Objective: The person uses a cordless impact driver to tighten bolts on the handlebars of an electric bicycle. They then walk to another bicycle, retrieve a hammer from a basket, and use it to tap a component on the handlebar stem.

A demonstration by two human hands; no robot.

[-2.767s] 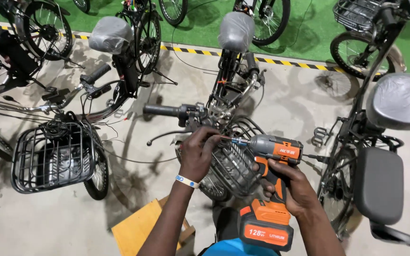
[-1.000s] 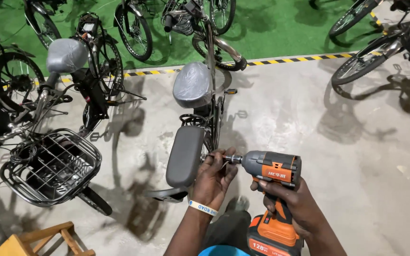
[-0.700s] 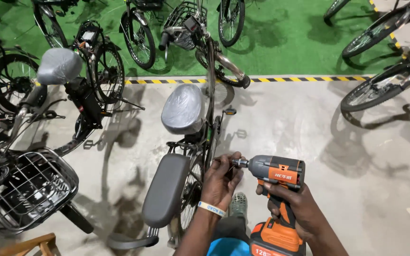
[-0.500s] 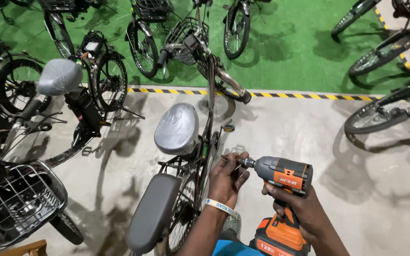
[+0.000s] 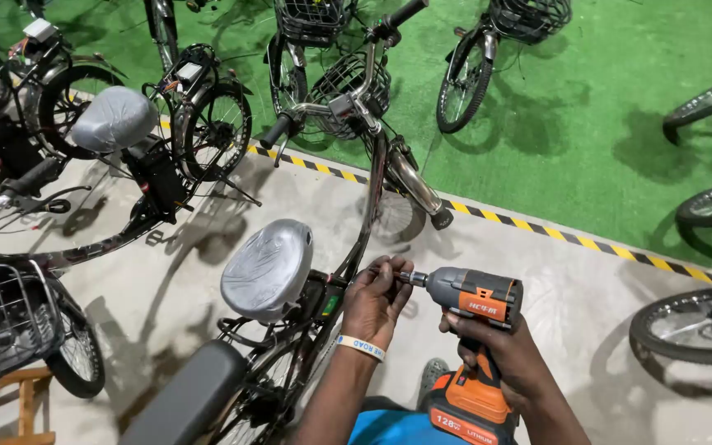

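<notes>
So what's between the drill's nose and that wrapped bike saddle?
In the head view, the left hand lies between them, its fingers pinching the tip of the drill; beyond it, the bike frame beside the saddle.

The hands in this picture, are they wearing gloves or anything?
No gloves. Both the left hand and the right hand are bare, and no sleeves cover the forearms. The left wrist wears a thin white wristband with dark printed lettering. The right wrist shows nothing on it.
</notes>
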